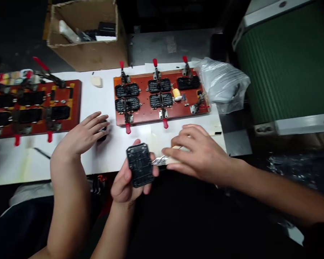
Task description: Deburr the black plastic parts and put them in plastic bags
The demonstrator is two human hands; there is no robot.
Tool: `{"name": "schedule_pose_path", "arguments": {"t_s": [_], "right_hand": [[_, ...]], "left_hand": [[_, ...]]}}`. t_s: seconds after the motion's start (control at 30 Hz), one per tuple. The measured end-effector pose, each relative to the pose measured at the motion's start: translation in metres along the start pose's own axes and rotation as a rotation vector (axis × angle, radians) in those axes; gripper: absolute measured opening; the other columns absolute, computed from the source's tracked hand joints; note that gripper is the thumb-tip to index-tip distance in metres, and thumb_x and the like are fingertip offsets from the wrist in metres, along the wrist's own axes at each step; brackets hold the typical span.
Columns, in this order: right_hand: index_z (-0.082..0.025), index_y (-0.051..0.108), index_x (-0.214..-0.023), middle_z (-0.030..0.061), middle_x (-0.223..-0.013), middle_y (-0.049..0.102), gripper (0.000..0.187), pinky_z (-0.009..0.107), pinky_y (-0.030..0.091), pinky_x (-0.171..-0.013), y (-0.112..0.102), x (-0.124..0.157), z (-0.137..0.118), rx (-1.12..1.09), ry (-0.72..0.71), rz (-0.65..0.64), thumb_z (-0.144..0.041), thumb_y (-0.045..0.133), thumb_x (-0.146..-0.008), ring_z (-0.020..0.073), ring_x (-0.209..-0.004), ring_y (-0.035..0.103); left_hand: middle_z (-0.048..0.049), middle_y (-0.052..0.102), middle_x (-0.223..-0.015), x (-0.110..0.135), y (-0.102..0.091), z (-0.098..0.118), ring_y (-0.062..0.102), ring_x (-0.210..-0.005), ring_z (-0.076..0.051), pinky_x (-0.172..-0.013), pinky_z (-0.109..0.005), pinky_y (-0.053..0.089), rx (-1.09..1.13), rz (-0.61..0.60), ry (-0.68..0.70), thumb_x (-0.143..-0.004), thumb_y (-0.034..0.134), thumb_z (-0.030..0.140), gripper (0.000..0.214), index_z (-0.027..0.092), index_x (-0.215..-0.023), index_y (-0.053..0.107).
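My left hand (124, 183) is closed round a black ribbed plastic part (139, 164), held upright just in front of the table's near edge. My right hand (202, 154) comes in from the right and is closed on a small tool with a pale handle. The tool's silvery blade (159, 160) touches the part's right edge. A third hand (82, 136), on an arm from the lower left, seems to be another person's. It lies fingers apart on the white table over a small black piece (103, 132).
A red-brown jig board (187, 104) with toggle clamps and several black parts lies just beyond my hands. A similar board (75, 90) sits at the left. A crumpled plastic bag (223, 84), a cardboard box (86, 54) and a green machine (286, 61) stand behind.
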State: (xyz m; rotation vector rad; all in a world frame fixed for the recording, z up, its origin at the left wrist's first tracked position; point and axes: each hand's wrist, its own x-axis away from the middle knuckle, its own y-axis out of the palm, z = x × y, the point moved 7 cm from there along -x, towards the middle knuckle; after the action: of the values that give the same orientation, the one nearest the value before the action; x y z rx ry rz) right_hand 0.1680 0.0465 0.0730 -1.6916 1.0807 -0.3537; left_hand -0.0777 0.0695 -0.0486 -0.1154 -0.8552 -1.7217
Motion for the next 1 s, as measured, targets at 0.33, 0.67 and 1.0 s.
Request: {"name": "schedule_pose_path", "arguments": {"t_s": [0.33,0.67,1.0], "right_hand": [[-0.020,0.067,-0.139,0.0155,-0.135,0.063,0.043,0.056,0.039,-0.111,0.026,0.121,0.179,0.285,0.606,-0.123,-0.045,0.057,-0.105,0.0380,-0.134,0.046],[-0.019,0.070,-0.133,0.0134,-0.133,0.067,0.035,0.051,0.041,-0.100,0.057,0.116,0.136,0.244,0.447,-0.107,-0.035,0.055,-0.104,0.0367,-0.119,0.054],[-0.015,0.068,-0.124,0.0120,-0.110,0.071,0.030,0.044,0.049,-0.095,0.091,0.114,0.132,0.073,0.439,-0.109,-0.028,0.049,-0.104,0.0295,-0.103,0.063]], "left_hand": [[-0.0141,0.063,-0.123,-0.004,0.064,-0.026,0.067,-0.083,-0.021,-0.040,-0.016,0.046,0.094,-0.174,-0.065,-0.091,0.066,0.018,0.074,0.033,-0.159,0.040],[-0.0100,0.062,-0.120,0.009,0.089,-0.018,0.067,-0.086,-0.022,-0.038,-0.016,0.045,0.167,-0.227,-0.050,-0.082,0.073,0.017,0.089,0.038,-0.160,0.036],[-0.0197,0.069,-0.129,-0.001,0.089,-0.014,0.069,-0.090,-0.024,-0.043,-0.018,0.048,0.075,-0.186,0.004,-0.090,0.068,0.019,0.054,0.019,-0.141,0.050]]}}
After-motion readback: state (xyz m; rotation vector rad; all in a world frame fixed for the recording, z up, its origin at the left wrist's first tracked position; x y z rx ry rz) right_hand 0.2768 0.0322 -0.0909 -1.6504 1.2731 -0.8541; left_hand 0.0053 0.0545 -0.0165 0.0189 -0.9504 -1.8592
